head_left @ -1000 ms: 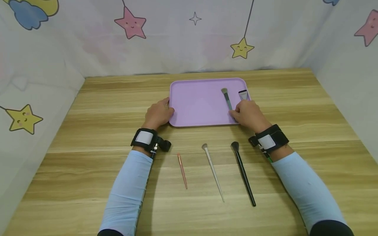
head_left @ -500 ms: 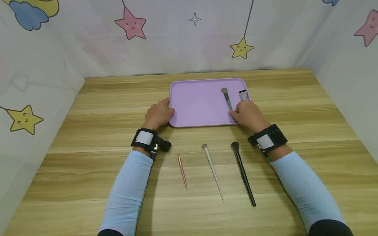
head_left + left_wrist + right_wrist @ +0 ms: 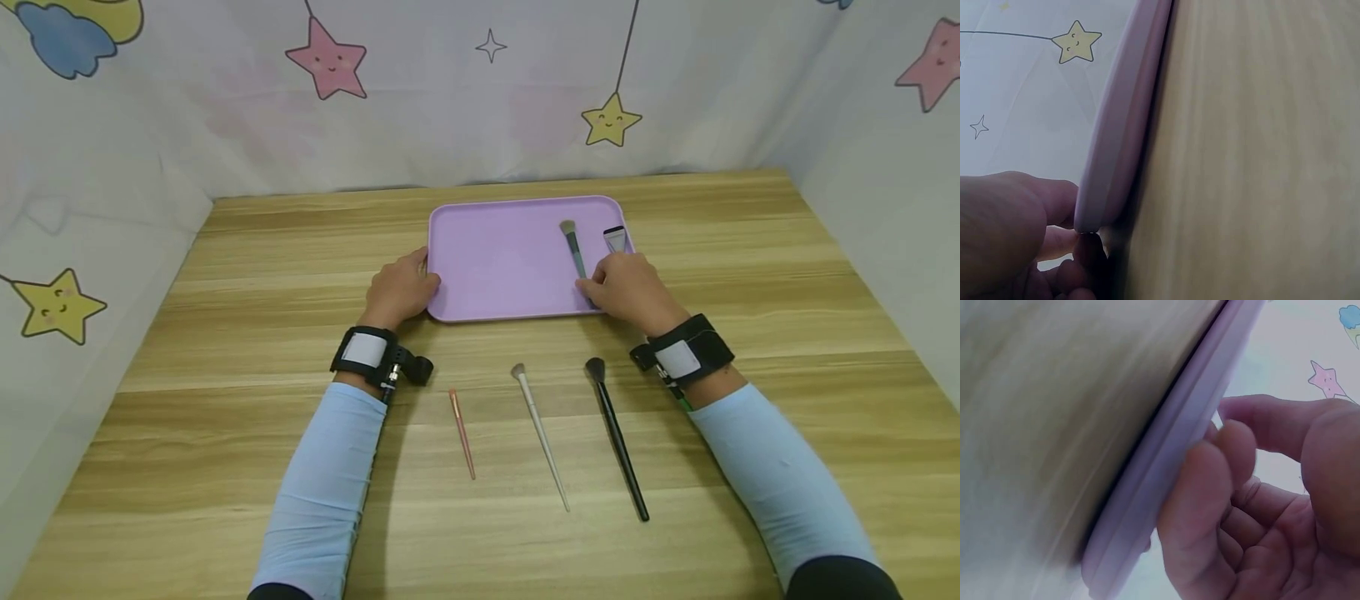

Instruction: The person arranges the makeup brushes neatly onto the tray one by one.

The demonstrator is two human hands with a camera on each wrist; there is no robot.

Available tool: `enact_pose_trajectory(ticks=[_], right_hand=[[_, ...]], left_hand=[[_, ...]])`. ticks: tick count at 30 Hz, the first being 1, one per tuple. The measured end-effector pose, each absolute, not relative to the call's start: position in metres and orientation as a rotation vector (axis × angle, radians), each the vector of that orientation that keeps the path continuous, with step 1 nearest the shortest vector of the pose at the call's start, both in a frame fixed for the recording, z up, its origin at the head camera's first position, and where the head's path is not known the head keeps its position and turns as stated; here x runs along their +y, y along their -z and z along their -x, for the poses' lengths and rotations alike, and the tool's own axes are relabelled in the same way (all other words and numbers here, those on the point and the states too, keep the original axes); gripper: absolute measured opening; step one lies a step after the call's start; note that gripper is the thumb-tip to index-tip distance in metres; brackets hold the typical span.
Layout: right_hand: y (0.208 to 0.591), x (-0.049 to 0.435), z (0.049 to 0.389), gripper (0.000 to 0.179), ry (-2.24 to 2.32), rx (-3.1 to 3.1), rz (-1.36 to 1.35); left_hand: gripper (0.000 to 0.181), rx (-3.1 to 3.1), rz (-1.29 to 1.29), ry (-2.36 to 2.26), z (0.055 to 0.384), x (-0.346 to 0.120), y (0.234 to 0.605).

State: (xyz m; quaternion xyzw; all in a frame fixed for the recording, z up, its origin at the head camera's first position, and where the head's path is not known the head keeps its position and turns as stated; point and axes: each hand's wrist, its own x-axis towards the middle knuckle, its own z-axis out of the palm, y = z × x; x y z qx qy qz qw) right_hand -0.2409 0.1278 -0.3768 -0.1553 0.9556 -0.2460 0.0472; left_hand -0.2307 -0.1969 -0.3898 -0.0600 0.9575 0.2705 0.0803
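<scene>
A lilac tray [image 3: 502, 258] lies near the back of the table. My left hand [image 3: 402, 290] grips its left edge, thumb at the rim, fingers curled around the outside, as the left wrist view shows. At the tray's right side, my right hand [image 3: 628, 290] pinches the handle of a green makeup brush [image 3: 573, 246] between thumb and fingers, low over the tray. Beside it lies a flat makeup brush [image 3: 615, 239] with dark bristles, its handle hidden under that hand. In the right wrist view, the tray rim [image 3: 1166, 450] hides the pinched handle.
In front of the tray, three brushes lie on the wooden table [image 3: 262, 417]: a short pink brush [image 3: 462, 435], a slim white brush [image 3: 542, 437] and a large black brush [image 3: 617, 440]. A white curtain [image 3: 420, 125] with stars stands behind and at both sides.
Both hands stay at the tray, and the brushes and tray keep their places. The head view has shifted very slightly.
</scene>
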Motion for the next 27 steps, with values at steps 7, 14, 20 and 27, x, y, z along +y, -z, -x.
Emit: enact_pose_trajectory(ticks=[7, 14, 20, 27], right_hand=[[0.373, 0.126, 0.238, 0.033, 0.771, 2.921, 0.436], [0.371, 0.124, 0.236, 0.032, 0.797, 2.926, 0.492], [0.369, 0.123, 0.234, 0.033, 0.788, 2.921, 0.510], [0.365, 0.123, 0.230, 0.034, 0.776, 2.926, 0.520]], left_hand=[[0.066, 2.854, 0.186, -0.813, 0.230, -0.197, 0.389], [0.066, 2.851, 0.188, -0.816, 0.231, -0.197, 0.389], [0.066, 2.855, 0.180, -0.826, 0.231, -0.198, 0.390], [0.066, 2.856, 0.171, -0.834, 0.232, -0.197, 0.390]])
